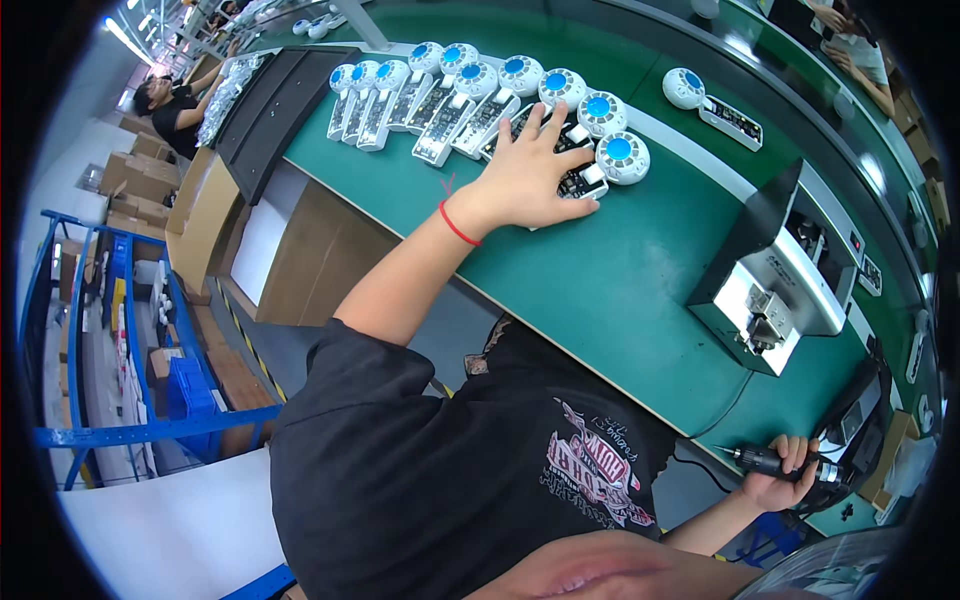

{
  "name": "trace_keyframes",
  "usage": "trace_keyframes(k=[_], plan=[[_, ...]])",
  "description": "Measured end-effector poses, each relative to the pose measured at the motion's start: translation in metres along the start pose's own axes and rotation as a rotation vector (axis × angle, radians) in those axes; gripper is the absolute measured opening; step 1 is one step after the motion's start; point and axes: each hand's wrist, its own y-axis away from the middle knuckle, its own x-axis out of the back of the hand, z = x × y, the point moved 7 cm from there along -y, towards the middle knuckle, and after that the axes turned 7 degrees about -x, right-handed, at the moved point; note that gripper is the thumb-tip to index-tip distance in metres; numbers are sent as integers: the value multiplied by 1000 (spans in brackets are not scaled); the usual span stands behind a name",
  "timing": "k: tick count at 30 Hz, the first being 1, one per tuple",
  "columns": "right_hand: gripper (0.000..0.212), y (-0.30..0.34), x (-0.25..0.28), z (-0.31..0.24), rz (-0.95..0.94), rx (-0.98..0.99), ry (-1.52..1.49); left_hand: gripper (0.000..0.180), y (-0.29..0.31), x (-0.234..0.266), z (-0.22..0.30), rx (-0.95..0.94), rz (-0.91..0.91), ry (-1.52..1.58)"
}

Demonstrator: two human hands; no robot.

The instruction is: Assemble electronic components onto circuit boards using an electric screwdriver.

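Note:
My left hand [530, 180], with a red string on its wrist, lies over the near end of a row of white devices. Its fingers are spread and touch the open body of the nearest device [620, 158], which has a round head with a blue centre. Part of that body is hidden under my palm. In my right hand [783, 476], at the lower right, is a black electric screwdriver [762, 461], its tip pointing left. Several more white devices [438, 138] with exposed circuit boards lie side by side beyond my left hand.
On the green bench [560, 290] stands a black and silver screw feeder [765, 290] with a cable. Another white device [715, 108] lies on the green conveyor beyond. A black tray [275, 115] is at the far left. Two other people work farther off.

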Motion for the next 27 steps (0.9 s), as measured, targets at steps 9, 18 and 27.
trace_keyframes(k=[9,18,27], plan=[[16,-2,1,3,24,-2,-9,65,9,-5,-19,14,105,-19],[19,-2,-5,8,57,55,-6,48,11,13,59,100,57,105],[22,3,-22,16,389,212,138,48,-66,13,55,-309,42,656]])
